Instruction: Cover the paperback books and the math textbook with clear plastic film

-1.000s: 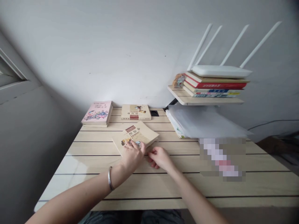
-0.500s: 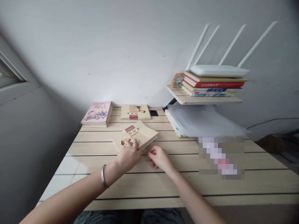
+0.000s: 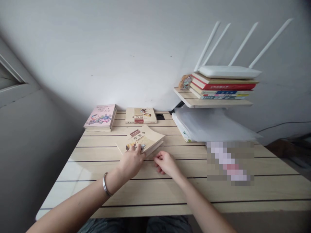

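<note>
A beige paperback book (image 3: 143, 138) with dark lettering lies at an angle in the middle of the wooden desk (image 3: 184, 191). My left hand (image 3: 131, 161), with a metal bangle at the wrist, grips the book's near edge, thumb on the cover, and that edge is lifted a little. My right hand (image 3: 165, 163) rests on the desk just right of the book with its fingers curled together near the page edges. Whether it touches the book is unclear.
A pink book stack (image 3: 100, 117) and a second beige book (image 3: 141, 115) lie at the back by the wall. A pile of papers under clear plastic (image 3: 209, 127) lies at the right. Above it a wall shelf (image 3: 211, 103) carries books and a white router (image 3: 228, 71).
My left hand has slid slightly back along the book's near edge, and that edge has risen a little. My right hand has barely moved.
</note>
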Available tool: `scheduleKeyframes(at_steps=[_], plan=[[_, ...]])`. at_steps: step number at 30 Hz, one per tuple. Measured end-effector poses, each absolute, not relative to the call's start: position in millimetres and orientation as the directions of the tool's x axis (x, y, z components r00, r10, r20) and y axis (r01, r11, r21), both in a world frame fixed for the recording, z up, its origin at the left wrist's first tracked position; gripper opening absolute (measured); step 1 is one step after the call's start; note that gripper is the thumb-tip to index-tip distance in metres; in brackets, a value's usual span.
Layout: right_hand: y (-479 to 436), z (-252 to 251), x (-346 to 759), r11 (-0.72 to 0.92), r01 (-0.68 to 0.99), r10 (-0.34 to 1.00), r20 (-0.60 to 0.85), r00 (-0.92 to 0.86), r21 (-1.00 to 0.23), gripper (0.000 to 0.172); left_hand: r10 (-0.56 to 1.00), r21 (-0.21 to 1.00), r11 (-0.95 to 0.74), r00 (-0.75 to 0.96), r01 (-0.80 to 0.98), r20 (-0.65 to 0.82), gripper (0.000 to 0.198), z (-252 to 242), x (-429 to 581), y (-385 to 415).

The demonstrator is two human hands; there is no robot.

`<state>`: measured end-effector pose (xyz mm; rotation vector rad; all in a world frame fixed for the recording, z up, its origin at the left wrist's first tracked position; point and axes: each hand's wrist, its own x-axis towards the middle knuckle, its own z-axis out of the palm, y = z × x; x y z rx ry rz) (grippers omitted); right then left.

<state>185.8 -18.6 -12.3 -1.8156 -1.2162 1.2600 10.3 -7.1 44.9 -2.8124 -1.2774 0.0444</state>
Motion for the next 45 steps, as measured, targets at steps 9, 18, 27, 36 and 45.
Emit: scheduleKeyframes(at_steps=[9, 18, 27, 36, 45], plan=[[-19.5, -11.4, 186.2, -0.380, 0.341, 0.925, -0.358, 0.128, -0.860, 0.011, 0.760, -0.022, -0.649, 0.649, 0.760, 0.004, 0.038, 46.0, 10.8, -6.0], [-19.5, -13.6, 186.6, -0.372, 0.366, 0.928, -0.350, 0.128, -0.853, 0.011, 0.789, -0.030, -0.613, 0.614, 0.789, 0.032, 0.038, 42.0, 14.5, -9.4], [-20.4, -19.1, 185.3, -0.323, 0.477, 0.946, -0.287, 0.150, -0.818, 0.005, 0.810, -0.165, -0.578, 0.587, 0.799, 0.003, 0.040, 41.5, 23.0, -13.0], [-35.9, -2.8, 175.9, 0.178, 0.929, 0.940, 0.335, -0.063, -0.325, 0.027, 0.798, -0.116, -0.598, 0.602, 0.793, -0.001, 0.042, 53.3, 24.7, -7.9], [-33.7, -3.5, 168.9, 0.185, 0.935, 0.972, 0.197, -0.129, -0.303, 0.040, 0.810, -0.159, -0.583, 0.586, 0.797, -0.033, 0.066, 57.2, 30.5, -11.0]])
